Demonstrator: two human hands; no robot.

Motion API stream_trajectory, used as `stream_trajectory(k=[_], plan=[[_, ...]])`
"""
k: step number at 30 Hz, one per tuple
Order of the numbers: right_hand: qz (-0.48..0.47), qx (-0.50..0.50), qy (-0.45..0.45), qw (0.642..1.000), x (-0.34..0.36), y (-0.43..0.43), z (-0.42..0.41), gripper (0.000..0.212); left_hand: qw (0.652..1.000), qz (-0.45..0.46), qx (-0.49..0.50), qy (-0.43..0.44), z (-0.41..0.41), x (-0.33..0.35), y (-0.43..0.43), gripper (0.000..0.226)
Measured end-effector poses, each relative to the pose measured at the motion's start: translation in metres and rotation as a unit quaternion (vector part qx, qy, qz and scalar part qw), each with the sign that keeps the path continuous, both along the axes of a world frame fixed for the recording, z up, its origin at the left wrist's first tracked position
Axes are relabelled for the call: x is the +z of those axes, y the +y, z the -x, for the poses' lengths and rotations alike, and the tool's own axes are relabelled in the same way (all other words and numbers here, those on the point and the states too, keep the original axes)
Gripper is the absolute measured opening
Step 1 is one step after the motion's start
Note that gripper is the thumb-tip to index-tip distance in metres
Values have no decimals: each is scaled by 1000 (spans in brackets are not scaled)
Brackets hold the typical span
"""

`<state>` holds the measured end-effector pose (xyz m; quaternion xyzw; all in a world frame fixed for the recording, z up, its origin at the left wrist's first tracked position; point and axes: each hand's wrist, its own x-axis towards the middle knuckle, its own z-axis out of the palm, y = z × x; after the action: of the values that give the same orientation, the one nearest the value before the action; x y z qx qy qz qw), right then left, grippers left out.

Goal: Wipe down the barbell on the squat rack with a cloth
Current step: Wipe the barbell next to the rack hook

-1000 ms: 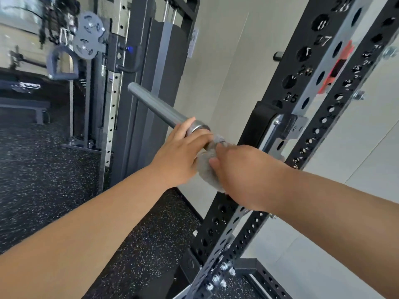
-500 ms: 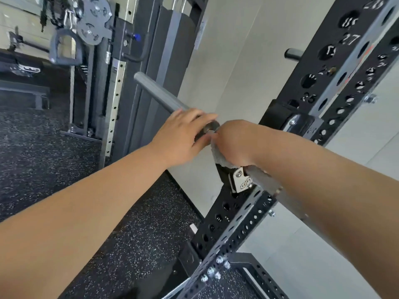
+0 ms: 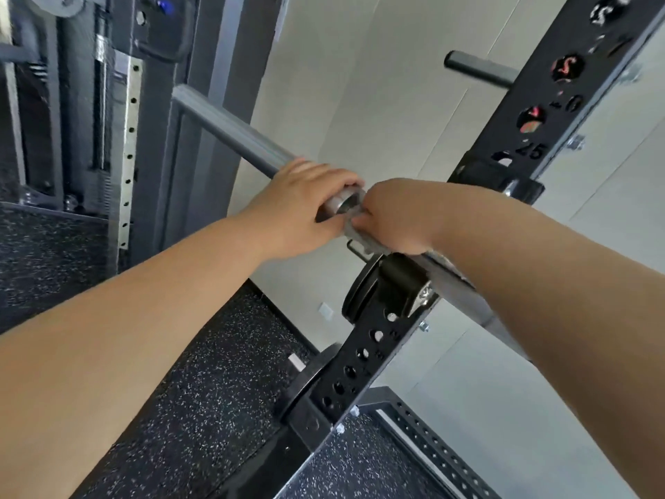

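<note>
Both hands are meeting at one spot on the barbell (image 3: 230, 129), and from my seat I am watching them almost touching. My left hand (image 3: 295, 207) is curling its fingers over the thick grey sleeve, right where it is ending in a shiny collar (image 3: 342, 201). My right hand (image 3: 392, 217) is closing round the cloth (image 3: 354, 234) and pressing it against the bar just inside that collar – only a small grey fold is showing below the knuckles, the rest is lying under the palm.

The barbell is lying across the squat rack (image 3: 363, 351), resting in a black hook (image 3: 399, 282) just beside my right hand. Its sleeve is looking dull, matte grey and smooth, and is running up to the left, where its end is standing free in front of the cable machine (image 3: 126, 138). The thinner shaft is running down to the right and is disappearing beneath my right forearm, so I am seeing only a short stretch of it.

A black plate (image 3: 354, 293) is hanging on the rack's upright behind the hook, half covered by it. The numbers beside the holes higher up are smearing – I am reading only a 25. A dark peg (image 3: 478, 68) is sticking out toward the pale wall (image 3: 378, 84), and black speckled floor (image 3: 216, 372) is spreading below my arms.
</note>
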<state>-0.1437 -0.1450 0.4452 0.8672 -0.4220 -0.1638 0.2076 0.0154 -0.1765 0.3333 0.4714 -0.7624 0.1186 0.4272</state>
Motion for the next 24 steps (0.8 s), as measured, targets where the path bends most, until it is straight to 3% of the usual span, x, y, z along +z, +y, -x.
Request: stream_trajectory(k=[3, 7, 10, 16, 21, 24], plan=[[5, -17, -20, 1000, -1, -2, 0, 29, 999, 11, -29, 30, 1, -4, -1, 47], [6, -84, 35, 996, 13, 0, 15, 17, 998, 1, -57, 35, -4, -6, -1, 51], [-5, -106, 58, 993, 13, -2, -2, 29, 998, 19, -55, 32, -3, -9, -5, 50], [10, -65, -67, 996, -4, -11, -4, 36, 997, 51, -45, 40, -4, -12, -11, 52], [8, -108, 31, 994, 20, -4, 1, 35, 995, 72, -54, 44, -5, -16, -14, 55], [20, -75, -79, 994, 1, -11, -5, 38, 995, 68, -57, 43, -4, -14, -14, 52]])
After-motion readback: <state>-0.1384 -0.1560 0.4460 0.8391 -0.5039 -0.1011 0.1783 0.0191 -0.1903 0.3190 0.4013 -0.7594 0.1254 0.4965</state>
